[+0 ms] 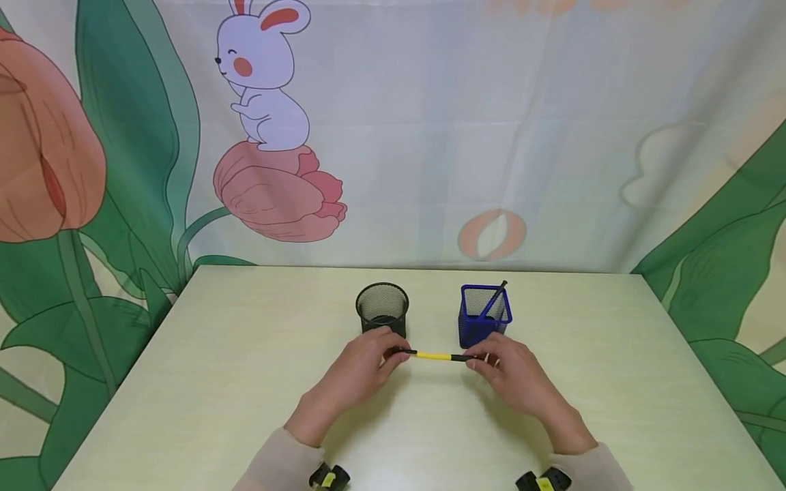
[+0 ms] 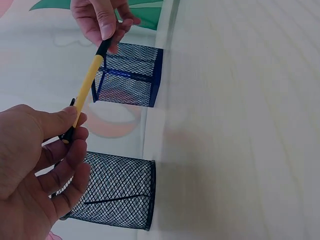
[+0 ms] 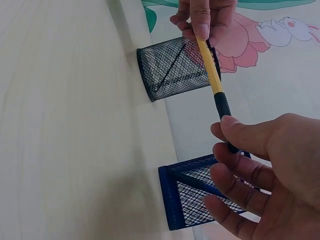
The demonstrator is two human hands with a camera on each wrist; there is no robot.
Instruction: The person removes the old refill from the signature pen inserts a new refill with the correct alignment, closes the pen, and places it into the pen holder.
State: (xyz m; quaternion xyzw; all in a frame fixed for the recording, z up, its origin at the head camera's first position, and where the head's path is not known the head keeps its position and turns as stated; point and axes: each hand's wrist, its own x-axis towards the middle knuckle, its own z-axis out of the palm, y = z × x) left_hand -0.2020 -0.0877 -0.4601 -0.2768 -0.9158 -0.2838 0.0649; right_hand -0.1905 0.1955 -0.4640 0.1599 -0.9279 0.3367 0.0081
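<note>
A person's left hand (image 1: 366,363), before a round black mesh pen cup (image 1: 382,310), pinches one end of a yellow-and-black pen (image 1: 433,356) held above the desk (image 1: 258,334); before a square blue mesh holder (image 1: 475,331) containing a dark pen (image 1: 496,296), the right hand (image 1: 511,372) pinches the other end.

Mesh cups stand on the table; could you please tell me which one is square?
The blue cup, near the right hand, has a square rim; the black cup is round.
</note>
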